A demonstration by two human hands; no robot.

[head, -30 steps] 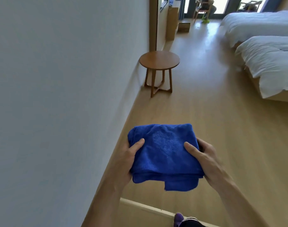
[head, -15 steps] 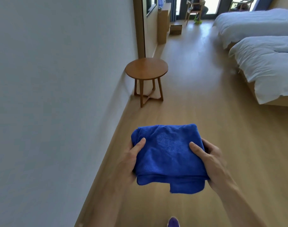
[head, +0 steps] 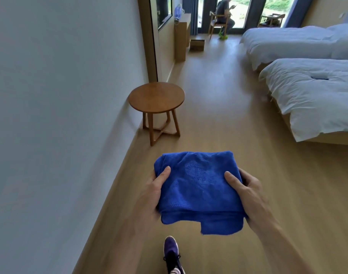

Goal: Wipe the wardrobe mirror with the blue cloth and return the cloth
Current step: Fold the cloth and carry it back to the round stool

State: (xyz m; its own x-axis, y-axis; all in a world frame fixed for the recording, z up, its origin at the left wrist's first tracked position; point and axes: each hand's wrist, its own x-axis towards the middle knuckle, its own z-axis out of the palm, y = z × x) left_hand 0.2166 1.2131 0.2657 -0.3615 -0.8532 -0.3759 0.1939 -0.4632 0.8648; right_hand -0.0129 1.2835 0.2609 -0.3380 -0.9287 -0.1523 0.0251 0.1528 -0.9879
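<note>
The blue cloth (head: 197, 190) was folded into a thick pad and held in the air at the near centre, above the wooden floor (head: 218, 119), touching nothing but the two hands. The left hand (head: 151, 196) gripped its left edge, with the thumb on top and the fingers curled underneath, out of sight. The right hand (head: 246, 194) gripped the right edge the same way. One loose corner hung down from the near right of the pad. Just below it, at the near edge, was a purple shoe (head: 171, 252).

Farther off and a little left, a round wooden table (head: 156, 99) stood against the pale wall (head: 60, 115). Beyond it a tall wooden frame (head: 147, 36) ran up the left side; whether that was the wardrobe mirror could not be told. Two white beds (head: 311, 95) lay to the right, and a person sat on a chair (head: 218, 24) by the far glass doors.

The step looked like carrying the cloth across the room, but nothing showed whether the wiping was done or not. To carry it well, both grips should stay even so the folds hold. The hanging corner would be better tucked under before the cloth met any surface. The path should either pass to the right of the table or end squarely over its top.
</note>
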